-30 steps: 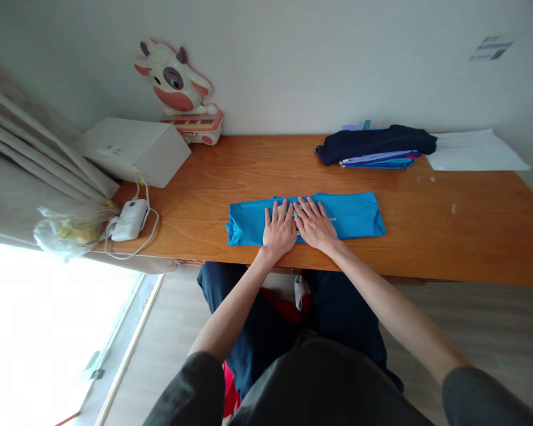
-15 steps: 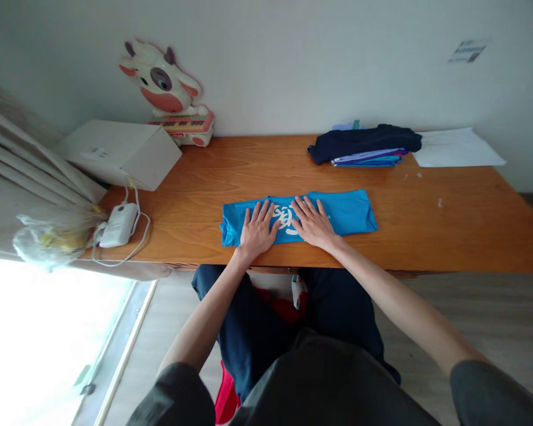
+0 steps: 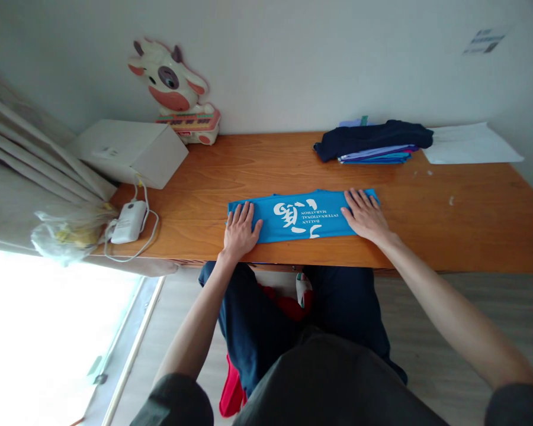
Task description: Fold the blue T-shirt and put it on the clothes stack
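Observation:
A blue T-shirt (image 3: pixel 273 232), folded into a long flat strip, lies across the wooden desk (image 3: pixel 195 207) close to its front edge. White lettering, including "Dalian International Marathon", shows upside down on its middle. My left hand (image 3: pixel 240 232) rests flat on the strip's left end, fingers stretched out. On the right end, my right hand (image 3: pixel 365 214) lies palm down with its fingers spread. Neither hand grips the cloth.
Folded clothes (image 3: pixel 375 145), a dark one on top, are stacked at the back beside white paper (image 3: pixel 473 144). To the left stand a cow toy keyboard (image 3: pixel 177 97), a white box (image 3: pixel 133 148), a white adapter (image 3: pixel 128 222) with cables and a plastic bag (image 3: pixel 66 236).
My hands have slid apart from the middle of the blue T-shirt to its two ends, uncovering the white print. The view has shifted slightly.

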`<state>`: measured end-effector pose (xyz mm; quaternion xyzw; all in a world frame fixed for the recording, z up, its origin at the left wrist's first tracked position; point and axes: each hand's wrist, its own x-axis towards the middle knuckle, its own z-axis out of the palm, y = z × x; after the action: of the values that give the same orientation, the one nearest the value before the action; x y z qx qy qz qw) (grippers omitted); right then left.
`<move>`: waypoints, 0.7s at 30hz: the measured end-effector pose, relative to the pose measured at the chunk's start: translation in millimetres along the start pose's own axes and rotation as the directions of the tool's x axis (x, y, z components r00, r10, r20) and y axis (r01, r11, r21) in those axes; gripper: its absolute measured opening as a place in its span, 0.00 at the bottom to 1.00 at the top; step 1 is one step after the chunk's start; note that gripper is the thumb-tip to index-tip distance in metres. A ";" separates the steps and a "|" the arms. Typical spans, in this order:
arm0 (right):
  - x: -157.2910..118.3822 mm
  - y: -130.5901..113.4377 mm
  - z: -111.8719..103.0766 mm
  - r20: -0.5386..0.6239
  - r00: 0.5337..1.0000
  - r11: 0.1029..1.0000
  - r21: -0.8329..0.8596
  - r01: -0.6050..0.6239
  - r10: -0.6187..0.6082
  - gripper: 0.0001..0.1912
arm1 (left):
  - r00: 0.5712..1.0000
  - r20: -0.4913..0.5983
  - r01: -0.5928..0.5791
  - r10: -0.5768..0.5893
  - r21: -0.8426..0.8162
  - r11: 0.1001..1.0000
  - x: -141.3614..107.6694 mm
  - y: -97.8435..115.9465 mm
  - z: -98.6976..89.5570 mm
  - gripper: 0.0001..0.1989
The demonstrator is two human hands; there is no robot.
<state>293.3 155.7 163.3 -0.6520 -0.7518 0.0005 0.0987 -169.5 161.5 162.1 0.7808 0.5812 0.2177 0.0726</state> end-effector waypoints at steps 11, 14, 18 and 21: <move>-21.1 -15.3 2.4 -0.046 0.999 1.000 -0.007 -0.020 0.020 0.42 | 0.999 0.016 -0.030 0.030 -0.010 0.999 -10.3 -4.0 -6.8 0.39; -21.9 -17.2 0.3 -0.034 0.999 1.000 -0.015 -0.022 0.022 0.42 | 0.999 0.026 -0.027 0.027 -0.004 1.000 -9.8 -2.4 -8.2 0.39; -30.1 -20.6 -3.3 -0.020 0.999 0.999 -0.016 -0.031 0.030 0.42 | 0.998 0.045 -0.042 0.040 0.028 0.999 -15.5 -2.2 -10.4 0.39; -39.5 -23.6 -5.4 -0.021 1.000 1.000 -0.015 -0.023 0.023 0.43 | 0.995 0.076 -0.062 0.058 0.054 0.997 -22.4 -2.2 -13.0 0.40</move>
<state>276.1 112.7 165.8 -0.6613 -0.7431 -0.0108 0.1016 -182.0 139.3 167.2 0.8071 0.5604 0.1741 0.0655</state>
